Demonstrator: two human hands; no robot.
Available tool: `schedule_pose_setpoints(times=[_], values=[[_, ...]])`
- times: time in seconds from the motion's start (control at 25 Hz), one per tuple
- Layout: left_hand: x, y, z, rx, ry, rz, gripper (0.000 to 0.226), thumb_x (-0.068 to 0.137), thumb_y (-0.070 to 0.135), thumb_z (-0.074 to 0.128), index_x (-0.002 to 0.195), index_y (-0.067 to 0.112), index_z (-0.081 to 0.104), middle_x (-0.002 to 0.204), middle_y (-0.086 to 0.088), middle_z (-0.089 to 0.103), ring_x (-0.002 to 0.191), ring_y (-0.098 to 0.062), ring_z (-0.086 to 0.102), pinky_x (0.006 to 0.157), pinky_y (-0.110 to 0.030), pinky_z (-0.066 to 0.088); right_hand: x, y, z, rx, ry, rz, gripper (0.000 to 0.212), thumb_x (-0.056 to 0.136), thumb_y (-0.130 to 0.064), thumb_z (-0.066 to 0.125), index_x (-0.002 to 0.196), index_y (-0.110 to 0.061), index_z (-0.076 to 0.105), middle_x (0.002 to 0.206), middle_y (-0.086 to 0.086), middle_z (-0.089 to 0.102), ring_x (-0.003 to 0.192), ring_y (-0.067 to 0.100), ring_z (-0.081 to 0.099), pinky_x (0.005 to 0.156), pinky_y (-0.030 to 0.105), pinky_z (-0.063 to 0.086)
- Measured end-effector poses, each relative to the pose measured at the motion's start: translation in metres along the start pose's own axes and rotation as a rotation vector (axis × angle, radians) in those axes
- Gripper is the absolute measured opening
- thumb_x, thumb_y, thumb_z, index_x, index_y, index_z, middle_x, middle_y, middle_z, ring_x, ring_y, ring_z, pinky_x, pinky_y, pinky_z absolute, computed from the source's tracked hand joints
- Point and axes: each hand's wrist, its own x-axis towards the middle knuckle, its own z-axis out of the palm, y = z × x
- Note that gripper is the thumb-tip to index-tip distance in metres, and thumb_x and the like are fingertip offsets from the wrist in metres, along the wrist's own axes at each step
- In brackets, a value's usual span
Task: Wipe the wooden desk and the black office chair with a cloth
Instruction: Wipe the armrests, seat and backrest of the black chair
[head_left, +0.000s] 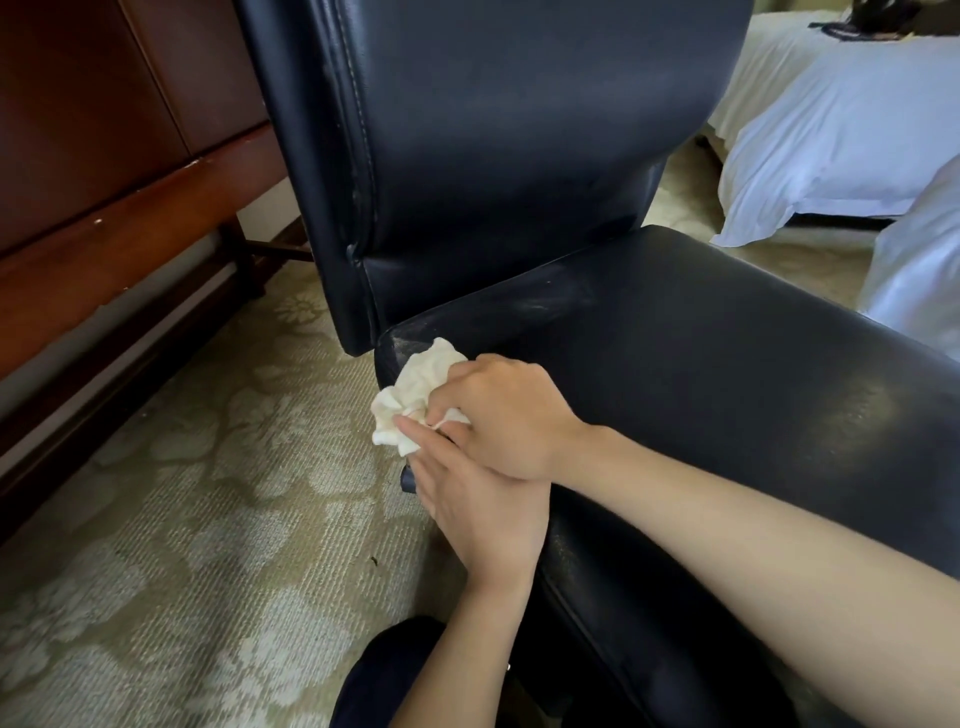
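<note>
Your right grip (506, 415) is clamped on the crumpled white cloth (415, 395). It presses the cloth onto the seat (701, 374) of the black leather office chair (519, 130), at the corner beside the backrest. Your left grip (478, 514) lies beneath, one finger touching the cloth; whether it pinches cannot be determined. Open seat surface runs rightward, and the seat edge drops off immediately left. The red-brown wooden worktop (130, 223) stands well apart, further left.

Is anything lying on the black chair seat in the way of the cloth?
Nothing visible. The right hand grips the cloth at the seat corner, the left hand touches it, and no object shows on the seat.
</note>
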Motion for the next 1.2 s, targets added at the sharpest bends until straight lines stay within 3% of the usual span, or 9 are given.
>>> schedule_pose_setpoints(times=[0.08,0.24,0.44,0.56,0.72,0.88,1.0,1.12,1.2], values=[[0.0,0.001,0.0,0.003,-0.003,-0.007,0.122,0.072,0.043,0.075,0.149,0.003,-0.012,0.15,-0.012,0.031,0.141,-0.027,0.021,0.115,-0.043,0.022,0.0,0.003,0.001,0.014,0.003,0.008,0.023,0.095,-0.036,0.049,0.108,-0.034,0.067,0.107,-0.01,0.058,0.102,0.014,0.051,0.073,0.029,0.036],[0.001,0.006,-0.003,-0.024,-0.043,-0.053,0.13,0.067,0.045,0.081,0.15,0.011,-0.014,0.16,-0.009,0.0,0.148,-0.018,-0.002,0.118,-0.035,0.005,0.008,0.044,-0.008,-0.062,0.052,0.214,0.025,0.093,-0.025,0.053,0.113,-0.038,0.063,0.119,-0.006,0.059,0.11,0.021,0.056,0.083,0.034,0.045],[0.001,0.007,-0.003,-0.025,-0.055,-0.072,0.127,0.069,0.045,0.079,0.151,0.012,-0.012,0.161,-0.007,-0.004,0.147,-0.016,-0.005,0.117,-0.034,0.003,-0.006,0.109,-0.024,-0.059,0.209,0.642,0.022,0.091,-0.021,0.053,0.103,-0.033,0.067,0.108,0.002,0.065,0.103,0.028,0.058,0.074,0.032,0.039],[0.0,0.007,-0.003,-0.029,-0.05,-0.079,0.127,0.069,0.046,0.079,0.151,0.013,-0.011,0.161,-0.006,-0.004,0.147,-0.016,-0.005,0.117,-0.033,0.002,-0.01,0.127,-0.024,-0.114,0.257,0.77,0.023,0.091,-0.018,0.052,0.104,-0.029,0.066,0.107,0.006,0.063,0.101,0.03,0.057,0.071,0.031,0.036],[0.0,0.007,-0.003,-0.014,-0.057,-0.092,0.128,0.069,0.048,0.079,0.151,0.012,-0.012,0.16,-0.007,-0.007,0.147,-0.017,-0.005,0.117,-0.033,0.002,-0.009,0.101,-0.015,-0.224,0.211,0.618,0.022,0.093,-0.021,0.052,0.108,-0.03,0.066,0.101,0.005,0.063,0.094,0.027,0.059,0.067,0.03,0.039],[0.0,0.007,-0.003,-0.017,-0.069,-0.1,0.129,0.067,0.049,0.079,0.15,0.01,-0.012,0.16,-0.011,-0.009,0.147,-0.019,-0.006,0.117,-0.033,0.002,-0.017,0.052,-0.015,-0.12,0.074,0.218,0.022,0.095,-0.032,0.051,0.112,-0.037,0.064,0.108,-0.003,0.063,0.101,0.02,0.058,0.08,0.035,0.048],[-0.002,0.007,-0.005,-0.032,-0.074,-0.098,0.134,0.065,0.052,0.08,0.149,0.008,-0.015,0.158,-0.016,-0.013,0.148,-0.022,-0.005,0.117,-0.034,0.004,-0.01,0.024,-0.016,-0.089,-0.041,-0.023,0.022,0.096,-0.036,0.05,0.113,-0.039,0.064,0.111,-0.01,0.059,0.107,0.013,0.051,0.08,0.031,0.042],[-0.003,0.01,-0.006,-0.021,-0.074,-0.102,0.134,0.065,0.049,0.08,0.149,0.007,-0.016,0.157,-0.017,-0.015,0.147,-0.024,-0.001,0.117,-0.034,0.004,0.012,0.014,-0.013,-0.113,-0.074,-0.104,0.023,0.097,-0.035,0.05,0.113,-0.038,0.065,0.109,-0.01,0.059,0.105,0.012,0.049,0.073,0.027,0.033],[-0.003,0.01,-0.005,-0.006,-0.08,-0.107,0.133,0.066,0.049,0.079,0.149,0.007,-0.017,0.157,-0.017,-0.018,0.147,-0.025,-0.002,0.117,-0.035,0.003,0.034,0.011,-0.006,-0.095,-0.038,-0.104,0.023,0.096,-0.032,0.051,0.114,-0.036,0.066,0.11,-0.006,0.06,0.105,0.015,0.052,0.074,0.028,0.036]])
